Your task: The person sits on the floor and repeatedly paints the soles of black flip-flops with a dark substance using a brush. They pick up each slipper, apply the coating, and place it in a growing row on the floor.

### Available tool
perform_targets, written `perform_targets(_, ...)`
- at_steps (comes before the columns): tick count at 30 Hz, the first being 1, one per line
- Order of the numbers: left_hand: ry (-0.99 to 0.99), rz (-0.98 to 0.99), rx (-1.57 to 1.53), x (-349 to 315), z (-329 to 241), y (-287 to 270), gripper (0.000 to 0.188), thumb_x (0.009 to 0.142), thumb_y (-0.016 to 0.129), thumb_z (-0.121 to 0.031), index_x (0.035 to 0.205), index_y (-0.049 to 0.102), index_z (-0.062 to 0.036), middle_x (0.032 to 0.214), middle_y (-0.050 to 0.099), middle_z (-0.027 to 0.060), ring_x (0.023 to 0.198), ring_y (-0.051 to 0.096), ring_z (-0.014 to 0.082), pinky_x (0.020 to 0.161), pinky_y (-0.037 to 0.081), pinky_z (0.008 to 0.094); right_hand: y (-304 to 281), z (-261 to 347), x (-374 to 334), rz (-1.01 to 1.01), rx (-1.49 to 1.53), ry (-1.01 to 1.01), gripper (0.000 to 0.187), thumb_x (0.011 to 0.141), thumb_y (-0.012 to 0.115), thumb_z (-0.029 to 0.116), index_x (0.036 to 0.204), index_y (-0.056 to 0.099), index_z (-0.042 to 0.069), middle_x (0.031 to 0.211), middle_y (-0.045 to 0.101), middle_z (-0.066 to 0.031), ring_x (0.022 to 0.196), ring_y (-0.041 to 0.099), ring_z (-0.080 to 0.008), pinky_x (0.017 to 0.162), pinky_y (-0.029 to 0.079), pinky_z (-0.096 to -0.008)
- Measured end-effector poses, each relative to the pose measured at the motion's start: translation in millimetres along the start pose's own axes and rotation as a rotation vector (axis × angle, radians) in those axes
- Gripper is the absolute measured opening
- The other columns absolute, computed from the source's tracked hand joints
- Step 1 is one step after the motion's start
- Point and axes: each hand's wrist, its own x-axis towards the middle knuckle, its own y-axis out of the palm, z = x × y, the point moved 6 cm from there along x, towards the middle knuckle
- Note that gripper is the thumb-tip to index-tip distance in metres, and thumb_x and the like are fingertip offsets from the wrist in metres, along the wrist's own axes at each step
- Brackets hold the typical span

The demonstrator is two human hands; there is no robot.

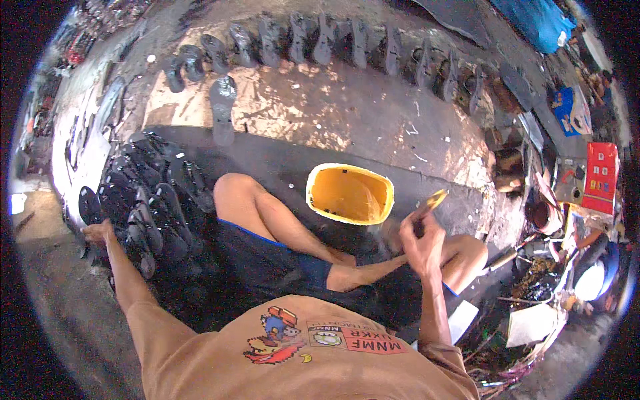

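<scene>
My left hand (99, 231) reaches out to the far left, its fingers closed at the lower end of a black sandal sole (89, 205). Beside it lies a heap of black sandals (150, 193), some with straps showing. In front of my right knee, my right hand (423, 245) is raised and closed around a short brush-like tool (436, 199) with a yellowish end; its exact kind is hard to make out. Left of that hand stands a yellow tub (350, 217) with a pale rim and yellow-brown insides. A single dark sole (223, 107) lies flat beyond my left knee.
A curved row of dark soles (323, 43) runs along the far side of the stained ground sheet (373, 100). To the right are a red box (601, 177), a blue packet (569, 112) and cluttered tools. A blue bag (533, 23) lies at the far right.
</scene>
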Motion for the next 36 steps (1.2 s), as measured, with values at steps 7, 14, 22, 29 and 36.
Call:
perform_targets(7, 0.502, 0.053, -1.053, -240.1, -159.3, -192.6, 0.067, 0.074, 0.078, 0.001, 0.133, 0.046, -0.0019, 0.126, 0.052, 0.0165, 0.124, 0.053, 0.0342, 0.108, 0.047, 0.0482, -38.1, 4.1, 19.2, -0.294, 1.298, -0.002, 0.019, 0.103, 0.062, 0.024, 0.110, 0.064, 0.007, 0.097, 0.069, -0.0052, 0.084, 0.068, -0.0170, 0.070, 0.057, -0.0337)
perform_targets(14, 1.203, 0.464, -0.761, -461.7, -206.9, -229.3, 0.061, 0.077, 0.071, 0.001, 0.138, 0.063, -0.0068, 0.141, 0.062, 0.0155, 0.130, 0.053, 0.0382, 0.114, 0.040, 0.0480, -29.7, 44.7, 32.2, 0.012, 1.818, 0.107, 0.026, 0.103, 0.063, 0.029, 0.120, 0.065, 0.009, 0.091, 0.072, -0.0016, 0.064, 0.062, -0.0108, 0.049, 0.049, -0.0245)
perform_targets(22, -0.065, 1.661, -1.772, -502.2, -262.3, -235.7, 0.032, 0.098, 0.063, -0.025, 0.116, 0.068, 0.0010, 0.102, 0.072, 0.0079, 0.091, 0.068, 0.0176, 0.083, 0.054, 0.0320, -16.4, 59.1, 27.4, 0.029, 1.494, -0.071, 0.023, 0.098, 0.072, 0.015, 0.118, 0.068, 0.005, 0.105, 0.073, -0.0073, 0.087, 0.071, -0.0143, 0.074, 0.058, -0.0289)
perform_targets(29, 0.056, 1.660, -1.911, -544.3, -285.3, -292.2, 0.046, 0.104, 0.055, -0.040, 0.134, 0.055, -0.0047, 0.107, 0.070, 0.0138, 0.088, 0.070, 0.0227, 0.068, 0.057, 0.0324, -10.5, 161.1, -5.3, -0.289, 0.436, -0.541, 0.019, 0.091, 0.080, 0.013, 0.106, 0.074, 0.003, 0.096, 0.076, -0.0042, 0.083, 0.066, -0.0092, 0.074, 0.053, -0.0275)
perform_targets(36, 0.102, 1.928, -2.004, -549.8, -286.6, -296.5, 0.047, 0.102, 0.058, -0.025, 0.144, 0.049, -0.0048, 0.119, 0.066, 0.0107, 0.103, 0.065, 0.0201, 0.091, 0.052, 0.0345, -11.6, 141.6, -35.1, -0.182, 0.716, -0.503, 0.028, 0.082, 0.084, 0.021, 0.096, 0.072, 0.001, 0.087, 0.075, -0.0066, 0.078, 0.065, -0.0127, 0.071, 0.053, -0.0323)
